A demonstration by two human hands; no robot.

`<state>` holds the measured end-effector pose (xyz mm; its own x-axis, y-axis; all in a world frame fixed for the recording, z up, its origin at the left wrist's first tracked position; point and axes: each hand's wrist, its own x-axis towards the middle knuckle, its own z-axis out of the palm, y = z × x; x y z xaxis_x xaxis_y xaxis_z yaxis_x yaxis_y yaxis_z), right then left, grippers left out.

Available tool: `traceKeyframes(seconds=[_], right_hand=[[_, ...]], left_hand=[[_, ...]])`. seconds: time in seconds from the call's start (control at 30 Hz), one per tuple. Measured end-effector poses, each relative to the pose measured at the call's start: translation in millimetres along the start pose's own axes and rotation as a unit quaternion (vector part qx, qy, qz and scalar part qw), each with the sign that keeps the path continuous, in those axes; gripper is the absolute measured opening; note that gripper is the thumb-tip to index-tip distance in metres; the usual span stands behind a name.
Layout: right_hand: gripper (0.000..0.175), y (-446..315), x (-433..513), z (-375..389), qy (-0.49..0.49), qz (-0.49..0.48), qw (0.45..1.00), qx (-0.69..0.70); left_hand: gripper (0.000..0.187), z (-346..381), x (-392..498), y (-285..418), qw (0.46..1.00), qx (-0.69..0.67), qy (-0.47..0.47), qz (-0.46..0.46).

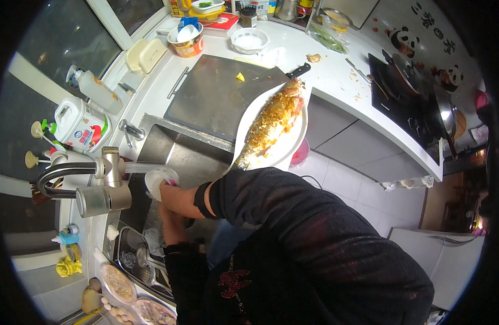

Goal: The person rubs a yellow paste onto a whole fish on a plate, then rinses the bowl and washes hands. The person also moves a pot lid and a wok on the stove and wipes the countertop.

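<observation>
In the sink (200, 154), my right hand (165, 190) holds a small white bowl (153, 186) with a printed pattern, tilted under the faucet (110, 168). Water runs from the spout toward the bowl's rim. Just below, my left hand (165, 209) is close to the bowl and partly hidden by my right forearm. Whether it grips anything does not show. Beyond my right sleeve, a whole cooked fish (274, 115) with chopped bits on top lies on a white oval plate (244, 118), by the sink's edge.
A metal board (209, 89) carries a yellow scrap; a knife (300, 71) lies at its edge. Bottles and a white jug (81, 126) line the window side. A rack of ladles (146, 260), plates of food (118, 284) and eggs are at lower left. The black cooktop (389, 101) holds pans.
</observation>
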<state>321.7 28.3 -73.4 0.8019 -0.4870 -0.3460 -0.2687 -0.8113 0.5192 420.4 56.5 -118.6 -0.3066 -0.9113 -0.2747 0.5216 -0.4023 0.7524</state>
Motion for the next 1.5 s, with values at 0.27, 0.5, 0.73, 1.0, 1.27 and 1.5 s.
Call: traceKeyframes(seconds=[0.27, 0.5, 0.73, 1.0, 1.27, 1.5], right_hand=[[0.037, 1.9, 3.2, 1.4, -0.027, 0.022, 0.999, 0.013], [0.034, 14.5, -19.0, 19.6, 0.057, 0.215, 0.754, 0.618], [0.022, 24.3, -36.6, 12.2, 0.109, 0.112, 0.905, 0.397], [0.023, 31.6, -58.9, 32.1, 0.15, 0.061, 0.952, 0.26], [0.025, 22.6, -52.8, 0.8, 0.006, 0.182, 0.763, 0.62], [0.02, 58.1, -81.2, 14.6, 0.126, 0.043, 0.95, 0.281]], left_hand=[[0.045, 32.2, -29.9, 13.0, 0.982, 0.157, 0.096, 0.035], [0.052, 17.4, 17.8, 22.8, 0.978, -0.199, 0.015, -0.067], [0.047, 18.0, 3.5, 26.3, 0.977, -0.148, 0.154, -0.011], [0.054, 24.9, -7.6, 28.4, 0.975, -0.113, 0.192, -0.026], [0.054, 47.9, 1.3, 17.3, 0.969, -0.113, 0.217, -0.02], [0.053, 40.0, -2.8, 23.2, 0.979, -0.163, 0.122, -0.035]])
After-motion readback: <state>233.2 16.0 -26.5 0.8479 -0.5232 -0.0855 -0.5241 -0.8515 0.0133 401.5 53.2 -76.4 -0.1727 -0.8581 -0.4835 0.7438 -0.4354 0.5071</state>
